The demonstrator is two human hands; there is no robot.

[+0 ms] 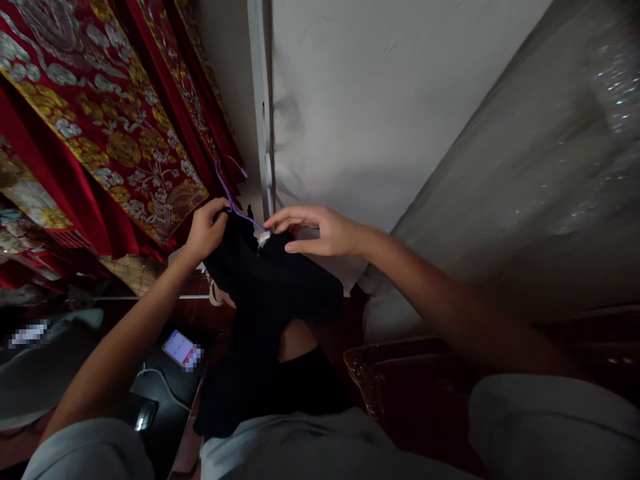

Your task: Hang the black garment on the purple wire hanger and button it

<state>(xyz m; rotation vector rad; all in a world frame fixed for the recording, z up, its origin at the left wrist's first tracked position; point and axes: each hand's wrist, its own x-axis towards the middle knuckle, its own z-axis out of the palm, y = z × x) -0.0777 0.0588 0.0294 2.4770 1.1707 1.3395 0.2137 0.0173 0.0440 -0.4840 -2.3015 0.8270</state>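
Note:
A black garment (280, 280) hangs in front of me on a thin purple hanger (247, 217), its folds dark and hard to make out. My left hand (206, 230) is closed around the hanger and the cloth at one shoulder of the garment. Close to the neckline, my right hand (323, 232) has its fingers stretched out and the thumb apart, with nothing visible in its grip. Its fingertips are near a white tag (264, 239) at the collar; whether they touch the cloth I cannot tell.
Red garments with gold and silver embroidery (125, 133) hang at the left. A lit phone (180, 349) and a pale cable (167, 385) lie on a dark surface at lower left. Ahead is a white wall (390, 100); plastic-like sheeting (530, 180) covers something at right, above dark red carved furniture (400, 380).

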